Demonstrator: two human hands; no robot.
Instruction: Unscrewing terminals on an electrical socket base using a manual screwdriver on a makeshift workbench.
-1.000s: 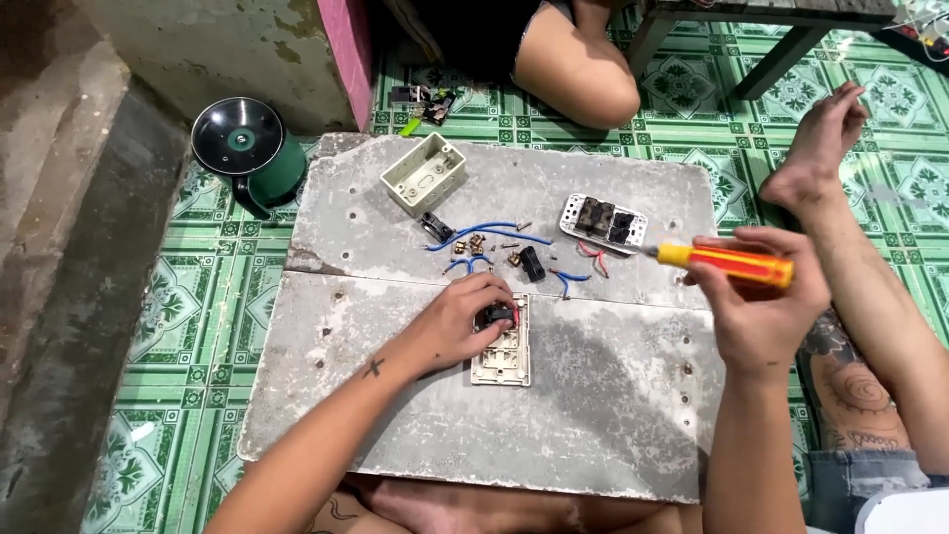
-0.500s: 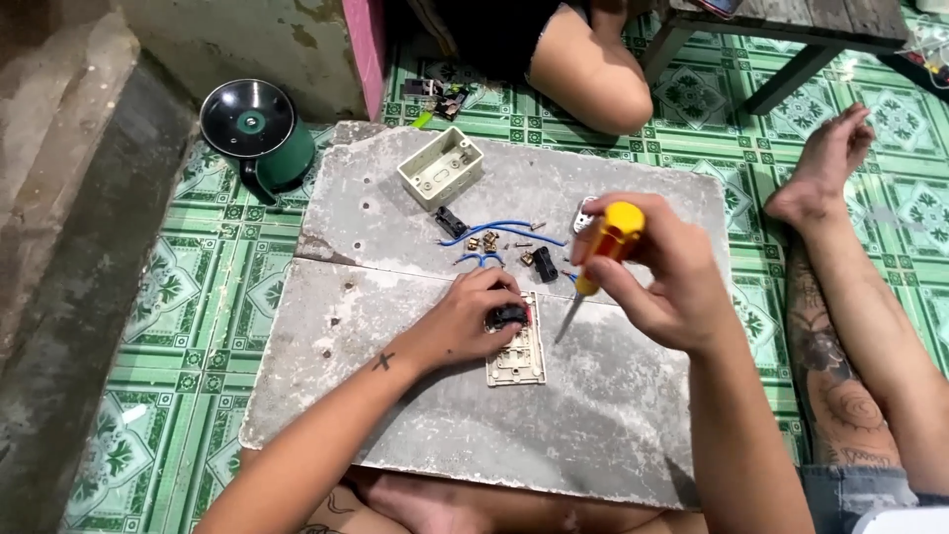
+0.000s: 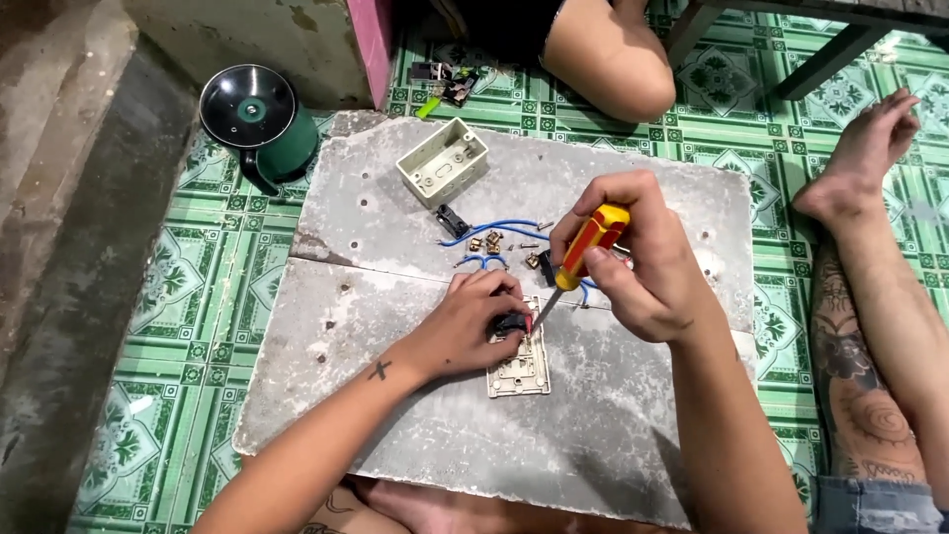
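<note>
Yellow-and-orange-handled screwdriver [image 3: 585,249] brought down from raised position by right hand [image 3: 633,259], fist closed on handle; tip now at small black switch module [image 3: 510,322], pinched by left hand [image 3: 465,326] above cream faceplate [image 3: 518,366]. Screw work judged underway.

Both arms are bare from the lower edge of the view to the fingertips, with no sleeves, gloves, watch or rings showing. The left forearm carries a small dark cross-shaped tattoo [image 3: 380,370] just above the wrist. The left hand [image 3: 465,331] has short nails, and so does the right hand [image 3: 633,262]. A tiny dark mark sits near the right wrist, possibly another tattoo, though it is too small to make out. Below the arms, bare skin with faint dark line work shows at the bottom edge.
</note>
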